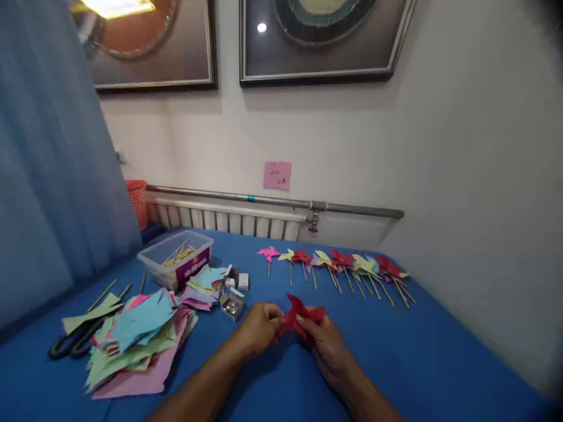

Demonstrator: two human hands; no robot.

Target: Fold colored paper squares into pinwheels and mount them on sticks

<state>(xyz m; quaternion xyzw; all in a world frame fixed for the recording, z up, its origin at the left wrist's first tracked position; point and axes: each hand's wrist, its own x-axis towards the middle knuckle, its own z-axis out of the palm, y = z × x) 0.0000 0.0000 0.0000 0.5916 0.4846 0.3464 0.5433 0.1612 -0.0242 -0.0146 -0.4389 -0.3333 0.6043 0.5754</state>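
**Red paper pinwheel (301, 310) held in two hands above a blue table (396, 357)**

My right hand (324, 339) pinches the pinwheel's right side, thumb on top; my left hand (259, 325) closes its fingertips at the left edge, though whether they grip anything besides paper I cannot tell. I judge it feather-light, soft, easily creased and torn, unlikely to slip; the layered centre should bear a firmer pinch than the loose points. Just beyond my left hand sits an open small box (238, 295) of shiny bits. Farther out, finished pinwheels (341, 258) lie in a row at back right, a plastic tub (192, 268) holds wooden sticks (180, 255), and a coloured paper pile (141, 322) spreads at left beside dark-handled scissors (88, 332).
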